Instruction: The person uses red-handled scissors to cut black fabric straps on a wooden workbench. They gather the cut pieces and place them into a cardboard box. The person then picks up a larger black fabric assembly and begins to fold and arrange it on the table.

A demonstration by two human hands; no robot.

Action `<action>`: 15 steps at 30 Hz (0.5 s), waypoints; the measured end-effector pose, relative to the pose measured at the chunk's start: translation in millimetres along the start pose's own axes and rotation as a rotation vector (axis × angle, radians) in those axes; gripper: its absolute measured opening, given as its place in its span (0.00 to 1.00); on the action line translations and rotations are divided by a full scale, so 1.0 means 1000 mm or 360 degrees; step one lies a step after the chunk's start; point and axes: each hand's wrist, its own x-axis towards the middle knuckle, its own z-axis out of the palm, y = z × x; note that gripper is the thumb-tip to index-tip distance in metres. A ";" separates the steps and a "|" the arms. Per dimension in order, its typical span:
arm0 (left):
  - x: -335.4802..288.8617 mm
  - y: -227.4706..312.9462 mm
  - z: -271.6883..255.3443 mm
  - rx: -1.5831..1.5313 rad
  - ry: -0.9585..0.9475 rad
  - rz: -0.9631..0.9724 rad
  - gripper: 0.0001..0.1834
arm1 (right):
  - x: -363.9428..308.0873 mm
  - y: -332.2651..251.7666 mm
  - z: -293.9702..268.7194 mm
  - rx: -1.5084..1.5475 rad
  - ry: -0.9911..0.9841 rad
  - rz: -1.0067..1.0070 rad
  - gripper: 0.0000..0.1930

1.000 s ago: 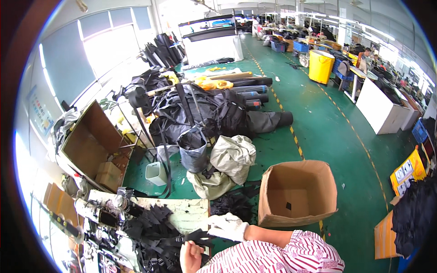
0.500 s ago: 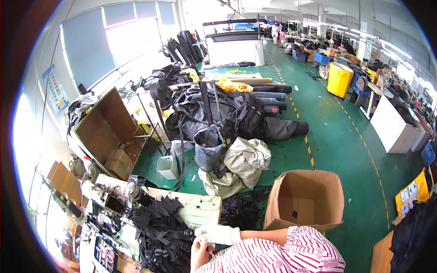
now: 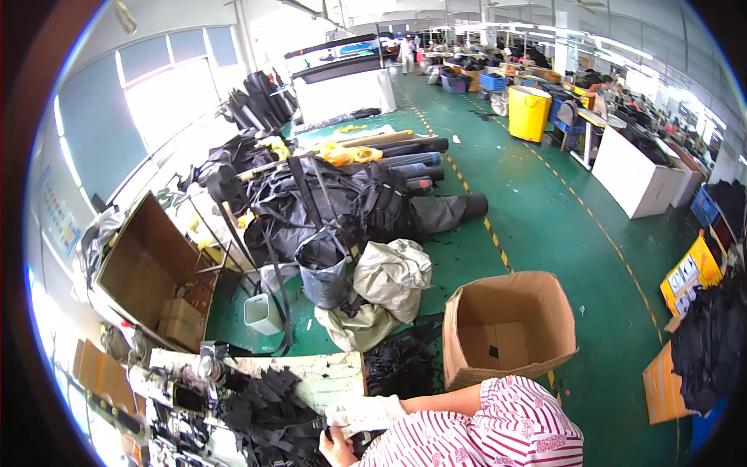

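Note:
At the bottom middle my right hand (image 3: 354, 415), in a white glove, reaches in from the right; its fingers are curled and bunched over my left hand. My bare left hand (image 3: 336, 449) sits just below, its fingers closed. Something small and dark shows beside the fingertips, too little to name. Directly left of both hands lies a heap of black straps and fabric pieces (image 3: 268, 412), spread over a pale worktable (image 3: 331, 381). A sewing machine (image 3: 175, 389) stands at the table's left end.
Beyond the table is an open cardboard box (image 3: 510, 327) on the green floor. Nearby stand a white sack (image 3: 393, 280), a grey bag-lined bin (image 3: 323, 272) and a small pale bin (image 3: 263, 313). Fabric rolls (image 3: 447, 214) lie behind. Black material (image 3: 708, 342) hangs at the right.
The view has turned right, so the room shifts left. My gloved right hand has come farther over my left hand, whose fingertips now show beside something dark.

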 end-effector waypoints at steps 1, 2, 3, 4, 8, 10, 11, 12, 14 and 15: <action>0.006 -0.007 0.003 -0.0156 0.0115 0.0024 0.06 | -0.005 0.017 -0.006 0.0093 -0.0048 -0.0062 0.14; 0.017 -0.020 -0.002 -0.0161 0.0084 0.0046 0.05 | -0.009 0.033 -0.012 0.0184 -0.0098 -0.0127 0.15; 0.025 -0.031 -0.005 -0.0166 0.0054 0.0056 0.05 | -0.010 0.048 -0.024 0.0540 -0.0234 0.0024 0.17; 0.023 -0.028 0.000 -0.0153 -0.0025 -0.0025 0.05 | -0.010 0.052 -0.029 0.0904 -0.0372 0.0174 0.19; 0.007 0.004 0.009 -0.0114 -0.0317 -0.0192 0.05 | -0.015 0.015 -0.025 -0.0088 -0.0092 0.0097 0.15; 0.002 0.012 0.021 -0.0024 -0.0596 -0.0304 0.07 | -0.028 0.009 -0.028 0.0426 0.0097 0.0364 0.14; 0.006 0.007 0.022 0.0118 -0.0683 -0.0367 0.06 | -0.034 0.018 -0.030 0.0978 0.0300 0.0479 0.14; 0.010 0.001 0.018 0.0015 -0.0604 -0.0332 0.05 | -0.028 0.010 -0.024 0.0883 0.0297 0.0482 0.12; 0.012 -0.006 0.019 -0.0064 -0.0499 -0.0280 0.05 | -0.025 -0.008 -0.016 0.1026 0.0353 0.0534 0.11; 0.009 -0.002 0.020 -0.0044 -0.0424 -0.0244 0.05 | -0.024 -0.010 -0.013 0.1278 0.0367 0.0598 0.11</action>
